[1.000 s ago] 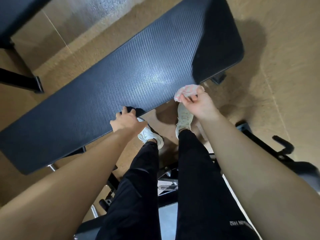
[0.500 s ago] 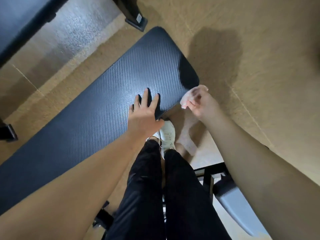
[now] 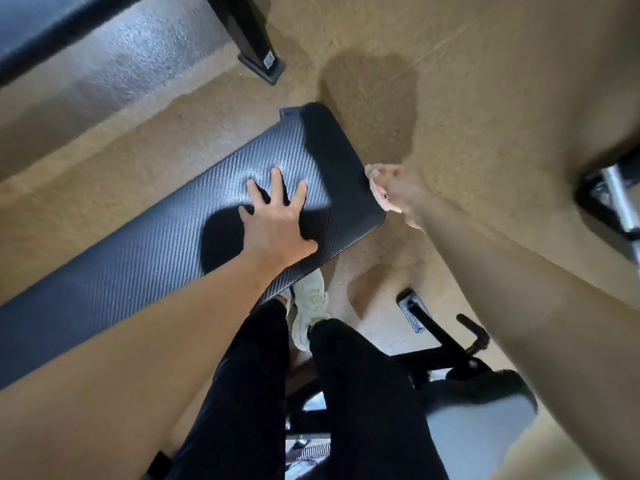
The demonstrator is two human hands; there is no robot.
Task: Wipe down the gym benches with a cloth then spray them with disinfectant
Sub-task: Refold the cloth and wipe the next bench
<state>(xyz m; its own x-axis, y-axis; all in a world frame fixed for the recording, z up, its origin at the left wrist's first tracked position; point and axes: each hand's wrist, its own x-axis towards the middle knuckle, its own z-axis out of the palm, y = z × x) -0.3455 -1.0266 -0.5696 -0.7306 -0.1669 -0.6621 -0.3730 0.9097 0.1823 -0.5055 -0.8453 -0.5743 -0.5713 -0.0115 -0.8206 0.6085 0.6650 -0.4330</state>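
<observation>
Left hand (image 3: 277,223) flat on bench (image 3: 145,244), fingers spread, grasping nothing. Right hand (image 3: 398,192) clutches bunched cloth (image 3: 375,183) at bench end edge. Risk: cloth skims rounded corner only, end strip left unwiped.

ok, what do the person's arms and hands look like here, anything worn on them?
Both arms are bare to the frame edge: no sleeves on the left forearm or right forearm. No gloves, watch or bands visible. The left hand shows no rings; the right hand is motion-blurred, so rings there can't be told.
</observation>
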